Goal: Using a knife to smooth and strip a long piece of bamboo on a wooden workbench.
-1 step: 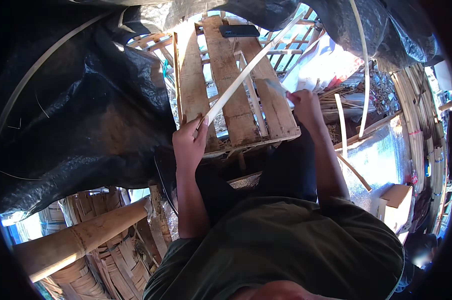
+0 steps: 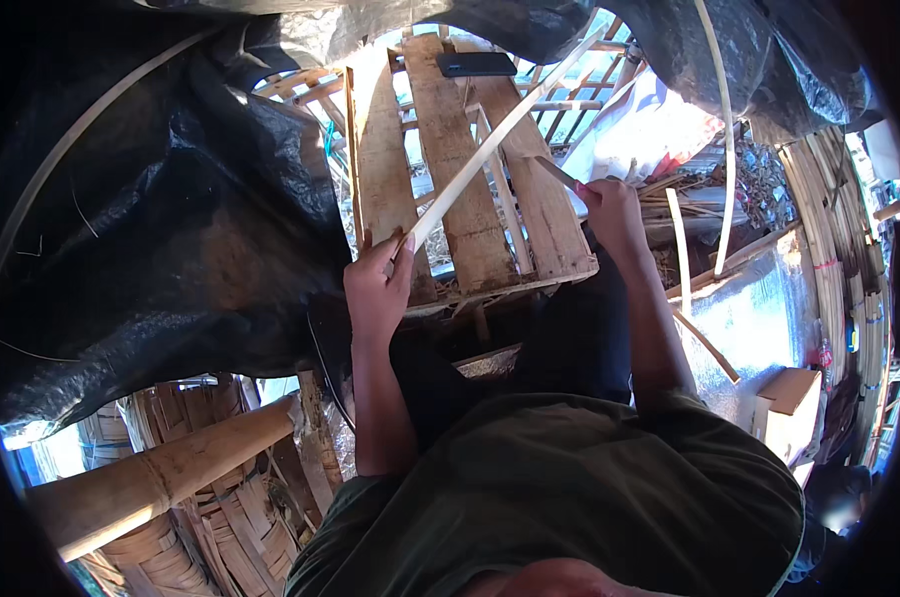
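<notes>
A long, pale bamboo strip (image 2: 492, 145) slants up and to the right across a slatted wooden bench top (image 2: 470, 209). My left hand (image 2: 378, 277) is closed on its near, lower end, fingers and thumb pinching it. To the right, my right hand (image 2: 612, 211) grips a knife (image 2: 555, 172) whose blade points left and away, toward the strip. A gap shows between the blade and the strip in this view. The knife's handle is mostly hidden inside my fist.
A dark phone (image 2: 477, 65) lies at the bench's far end. Black plastic sheeting (image 2: 172, 229) hangs at left and above. More bamboo strips (image 2: 681, 244) stand at right, near a cardboard box (image 2: 788, 408). A thick bamboo pole (image 2: 162, 478) crosses lower left.
The knife blade has turned slightly in my right hand and looks darker and sharper than before. My left hand and the bamboo strip stay in place.
</notes>
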A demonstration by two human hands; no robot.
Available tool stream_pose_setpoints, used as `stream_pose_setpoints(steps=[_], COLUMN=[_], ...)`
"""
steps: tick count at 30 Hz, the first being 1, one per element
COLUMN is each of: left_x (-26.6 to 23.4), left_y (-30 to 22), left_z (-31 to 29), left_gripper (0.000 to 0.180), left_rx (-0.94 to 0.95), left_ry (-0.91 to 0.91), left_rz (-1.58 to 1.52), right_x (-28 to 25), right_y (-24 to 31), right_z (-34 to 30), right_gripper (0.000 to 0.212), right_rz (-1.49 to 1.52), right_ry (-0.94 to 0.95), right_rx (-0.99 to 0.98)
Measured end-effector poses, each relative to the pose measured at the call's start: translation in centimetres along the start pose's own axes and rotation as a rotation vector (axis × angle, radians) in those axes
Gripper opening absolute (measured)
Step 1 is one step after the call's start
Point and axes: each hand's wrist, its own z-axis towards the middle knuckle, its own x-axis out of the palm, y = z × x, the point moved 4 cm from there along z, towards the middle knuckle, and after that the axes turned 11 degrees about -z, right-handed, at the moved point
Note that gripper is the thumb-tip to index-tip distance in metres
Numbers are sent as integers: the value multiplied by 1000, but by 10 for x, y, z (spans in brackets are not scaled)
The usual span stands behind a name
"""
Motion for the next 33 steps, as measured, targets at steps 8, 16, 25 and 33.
stream_pose_setpoints(steps=[8,16,25,33], left_x=[4,2,2,1], left_y=[18,15,-23,-13], left_z=[5,1,0,1], left_gripper=[21,21,20,22], left_rx=[67,103,112,51], left_ry=[-128,-142,-181,-163], left_rz=[-78,-38,-62,-30], right_x=[21,-2,59,35], right_y=[29,46,42,34], right_z=[-29,-5,26,9], right_gripper=[16,11,17,19], right_rz=[146,310,87,83], right_ry=[199,61,23,-21], right_rx=[-252,-159,-53,-110])
